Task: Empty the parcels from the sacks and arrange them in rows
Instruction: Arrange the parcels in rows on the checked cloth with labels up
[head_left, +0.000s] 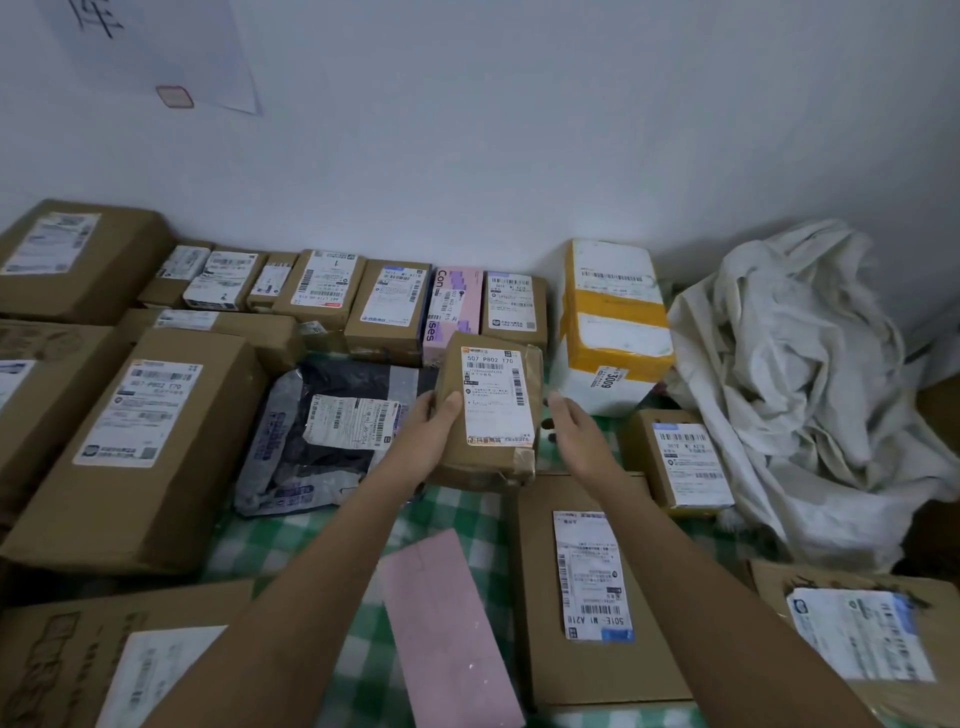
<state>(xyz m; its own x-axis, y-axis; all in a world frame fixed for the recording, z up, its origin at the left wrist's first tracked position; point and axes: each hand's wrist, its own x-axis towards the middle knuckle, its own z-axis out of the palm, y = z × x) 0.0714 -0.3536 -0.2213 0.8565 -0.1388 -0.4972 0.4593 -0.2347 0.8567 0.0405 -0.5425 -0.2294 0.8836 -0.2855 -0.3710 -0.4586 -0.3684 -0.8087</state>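
A small brown cardboard parcel (488, 410) with a white label is held over the green checked cloth (452, 514). My left hand (428, 436) grips its left edge, thumb on top. My right hand (574, 434) hovers just right of it, fingers straight, apart from the box. Behind it a row of small parcels (387, 306) lines the wall, including a pink box (457, 306). A crumpled white sack (810, 384) lies at the right.
Large brown boxes (135, 447) fill the left side. A dark plastic mailer (322, 436) lies left of centre. A white box with yellow tape (615, 322) stands by the wall. Brown boxes (587, 587) and a flat pink parcel (447, 629) lie near me.
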